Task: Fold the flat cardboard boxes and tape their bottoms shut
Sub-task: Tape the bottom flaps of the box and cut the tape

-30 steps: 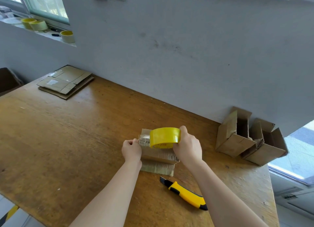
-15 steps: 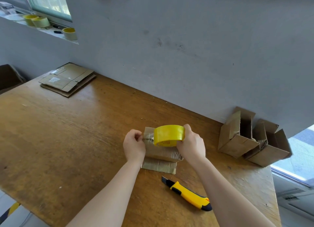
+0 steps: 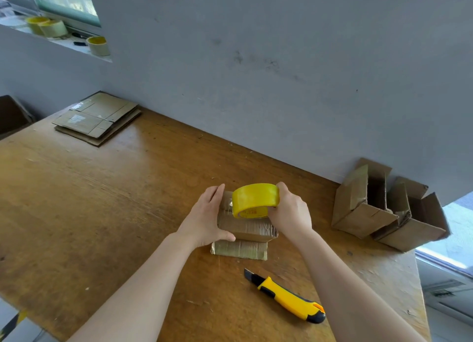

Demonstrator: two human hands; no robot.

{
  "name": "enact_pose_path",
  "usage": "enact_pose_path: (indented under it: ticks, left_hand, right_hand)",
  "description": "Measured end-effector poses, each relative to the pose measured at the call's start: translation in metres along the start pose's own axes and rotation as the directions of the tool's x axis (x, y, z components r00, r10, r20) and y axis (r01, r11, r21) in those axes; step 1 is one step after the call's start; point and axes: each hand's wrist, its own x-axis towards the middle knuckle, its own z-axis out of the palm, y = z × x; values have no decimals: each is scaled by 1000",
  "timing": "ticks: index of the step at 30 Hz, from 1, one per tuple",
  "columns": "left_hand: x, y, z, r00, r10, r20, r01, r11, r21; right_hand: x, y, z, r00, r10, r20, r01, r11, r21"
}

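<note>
The right hand (image 3: 290, 213) grasps the yellow tape roll (image 3: 254, 200), fingers curled over its far right rim and thumb at its near side. The roll stands on edge on top of the small cardboard box (image 3: 245, 226), its axis running roughly near-to-far, its open core facing the near side. The left hand (image 3: 207, 217) lies flat against the left side of the box, fingers extended toward the far edge, thumb wrapped along the near lower corner; it presses the box and does not close around it.

The box sits near the centre of the wooden surface (image 3: 102, 201), slightly right. Its long axis runs left to right. A loose flap (image 3: 239, 249) projects from its near side and lies flat on the surface. A strip of clear tape (image 3: 226, 203) shows on the box top, between the left hand and the roll.

A yellow and black utility knife (image 3: 286, 297) lies on the surface near of the box, apart from it, blade end pointing far-left.

Two folded boxes (image 3: 384, 211) rest at the far right against the wall (image 3: 281, 72), open sides facing up and far. A stack of flat cardboard boxes (image 3: 98, 117) lies at the far left corner. Three tape rolls (image 3: 98, 46) stand on the window ledge (image 3: 58, 43).
</note>
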Motion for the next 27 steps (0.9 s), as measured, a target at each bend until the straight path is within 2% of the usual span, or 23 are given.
enact_pose_path:
  ticks: [2,12,15,21,24,26,27]
  left_hand:
    - [8,-2,-3,1000,18,-3,-18,999,35]
    - [31,-14,-8,996,-27,80,35,995,-99]
    - [32,-18,-7,994,-26,105,39,992,-119]
    - [30,-14,-8,990,-13,141,0,996,91]
    - [29,-10,-8,982,-57,182,29,988,153]
    - [28,-7,-7,973,-81,217,67,995,69]
    - [28,-6,-6,973,-79,216,89,996,-34]
  right_hand:
    - [4,1,2,1000,8,4,-8,1000,6]
    - [32,-1,8,1000,31,-1,-31,999,-14]
    - [37,-4,9,1000,22,-13,-21,999,39]
    - [45,-5,6,999,21,30,-23,997,79]
    - [42,-4,7,1000,15,16,-17,996,84]
    - [38,-3,8,1000,17,6,-17,996,91]
    - [37,-2,8,1000,17,3,-18,995,96]
